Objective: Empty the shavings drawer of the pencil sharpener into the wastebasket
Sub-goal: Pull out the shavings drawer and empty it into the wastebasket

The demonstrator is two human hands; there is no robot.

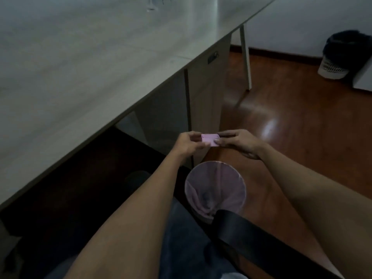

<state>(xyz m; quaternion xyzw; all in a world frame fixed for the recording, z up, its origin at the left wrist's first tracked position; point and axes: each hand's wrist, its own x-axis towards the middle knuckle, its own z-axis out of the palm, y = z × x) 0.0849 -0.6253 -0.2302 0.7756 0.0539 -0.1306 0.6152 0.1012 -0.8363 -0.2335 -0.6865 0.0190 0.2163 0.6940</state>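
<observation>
I am gripping the pink shavings drawer (209, 140) at both ends, left hand (188, 144) and right hand (239, 142), holding it level above the floor, the wastebasket (215, 190) lying below, nearer me.

Up at ten o'clock a long pale desk (90, 63) fills most of the view, its edge running diagonally toward one o'clock. Under it, near centre, a cabinet (205, 93) shows a small dark handle. At two o'clock, a slim desk leg (246, 57) stands on glossy reddish wood floor (302, 117). Out at three o'clock, by the white wall (302, 21), sits a second bin (340, 55), white mesh with a black liner. At five o'clock, a black chair armrest (261, 244).
</observation>
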